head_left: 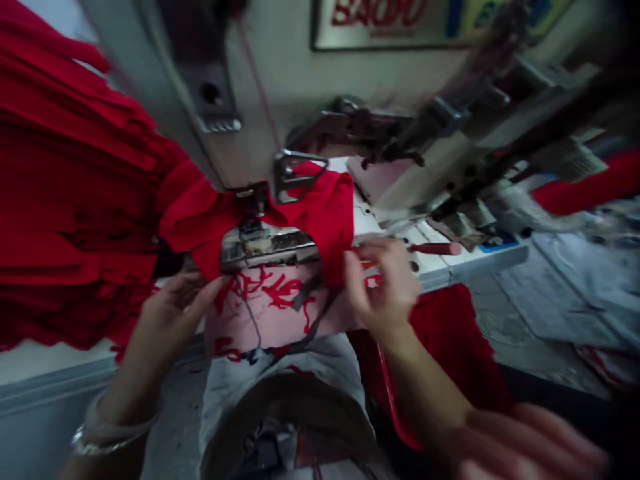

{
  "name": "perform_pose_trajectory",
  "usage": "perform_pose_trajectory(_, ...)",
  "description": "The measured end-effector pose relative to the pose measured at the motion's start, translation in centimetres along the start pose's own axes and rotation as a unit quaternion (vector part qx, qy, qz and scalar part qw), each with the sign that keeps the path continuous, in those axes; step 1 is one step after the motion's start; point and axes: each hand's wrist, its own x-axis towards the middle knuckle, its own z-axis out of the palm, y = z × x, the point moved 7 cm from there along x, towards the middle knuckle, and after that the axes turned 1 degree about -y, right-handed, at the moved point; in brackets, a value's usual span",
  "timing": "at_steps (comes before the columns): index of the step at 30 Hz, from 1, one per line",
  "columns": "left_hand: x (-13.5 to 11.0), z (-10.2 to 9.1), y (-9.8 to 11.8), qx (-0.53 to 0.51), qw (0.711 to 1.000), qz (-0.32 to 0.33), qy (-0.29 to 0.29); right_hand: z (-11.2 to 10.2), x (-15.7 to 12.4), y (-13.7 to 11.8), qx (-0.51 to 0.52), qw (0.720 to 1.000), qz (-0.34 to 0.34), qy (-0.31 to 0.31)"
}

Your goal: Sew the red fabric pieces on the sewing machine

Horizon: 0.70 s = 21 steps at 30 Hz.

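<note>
A red fabric piece is wrapped round the arm of an industrial sewing machine, under its presser foot. My left hand reaches up at the fabric's left lower edge, fingers stretched out and touching the cloth. On the right edge of the same fabric, my right hand has its fingers curled in a pinch. Red thread scraps lie on the pink panel below the machine arm. The picture is blurred by motion.
A tall stack of red fabric pieces fills the left. Machine levers and guides stand at the right, with a red-handled tool on the white machine bed. More red cloth hangs below it. A sign hangs behind.
</note>
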Motion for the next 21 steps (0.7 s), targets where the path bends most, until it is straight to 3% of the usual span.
perform_pose_trajectory(2,0.0,0.6,0.3,-0.011,1.000,-0.006,-0.025,-1.0,-1.9,4.1,0.018,0.986,0.166,0.012)
perform_pose_trajectory(4,-0.2,0.7,0.3,-0.040,0.999,-0.009,-0.027,0.2,-3.5,6.5,0.135,0.945,0.287,-0.085)
perform_pose_trajectory(6,-0.7,0.5,0.3,-0.069,0.997,-0.014,-0.014,1.2,-3.9,6.3,0.248,0.889,0.343,-0.177)
perform_pose_trajectory(8,-1.4,0.0,0.3,-0.079,0.997,-0.018,0.007,0.4,-2.6,5.2,0.310,0.868,0.360,-0.144)
perform_pose_trajectory(10,-2.1,-0.7,0.6,-0.078,0.996,-0.016,0.039,-1.7,-0.6,4.3,0.312,0.883,0.350,-0.002)
perform_pose_trajectory(12,-2.5,-1.7,1.1,-0.071,0.994,-0.001,0.083,-2.7,0.8,3.3,0.254,0.914,0.307,0.076)
perform_pose_trajectory(14,-2.8,-2.8,1.6,-0.038,0.990,0.027,0.132,-1.6,1.3,3.0,0.160,0.948,0.271,0.049)
perform_pose_trajectory(16,-2.9,-3.9,1.6,0.001,0.984,0.036,0.173,0.6,0.4,4.0,0.110,0.952,0.284,-0.037)
perform_pose_trajectory(19,-2.9,-5.5,0.1,-0.004,0.976,-0.011,0.216,2.9,-2.2,5.8,0.201,0.897,0.356,-0.169)
perform_pose_trajectory(21,-2.8,-6.5,-0.9,-0.031,0.972,-0.030,0.232,2.4,-3.1,5.8,0.283,0.850,0.397,-0.200)
